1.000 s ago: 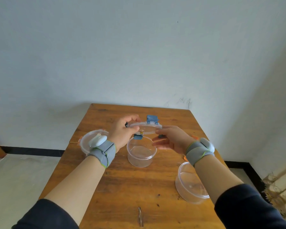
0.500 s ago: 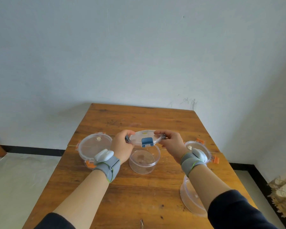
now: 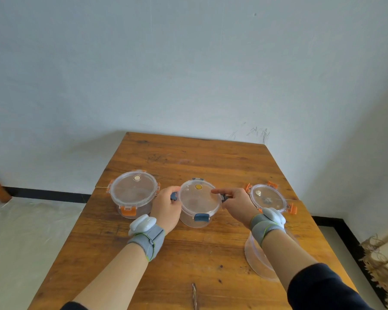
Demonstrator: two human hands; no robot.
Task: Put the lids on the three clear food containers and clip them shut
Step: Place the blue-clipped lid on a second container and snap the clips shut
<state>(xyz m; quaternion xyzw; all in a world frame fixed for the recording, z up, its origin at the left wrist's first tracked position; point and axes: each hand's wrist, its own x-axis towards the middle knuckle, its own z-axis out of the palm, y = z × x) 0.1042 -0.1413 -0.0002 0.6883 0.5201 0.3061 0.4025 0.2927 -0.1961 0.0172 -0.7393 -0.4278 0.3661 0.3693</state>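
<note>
A clear lid with blue clips [image 3: 198, 198] now sits on the middle clear container [image 3: 196, 220]. My left hand [image 3: 167, 209] grips the lid's left blue clip. At the lid's right clip is my right hand [image 3: 234, 203], forefinger stretched over the rim. The front blue clip hangs down against the wall. On the left stands a lidded container with orange clips [image 3: 132, 194]. A loose lid with orange clips [image 3: 268, 198] lies flat on the right. A third clear container [image 3: 255, 258] without a lid stands at the near right, partly hidden by my right forearm.
The wooden table [image 3: 188, 253] stands against a pale wall, with its right edge close to the loose lid. A thin dark sliver [image 3: 194, 295] lies near the front edge. Floor shows on both sides, and a frayed mat at the far right.
The blue-clipped lid has come down from above the middle container onto its rim. Both hands moved with it and now sit at its side clips.
</note>
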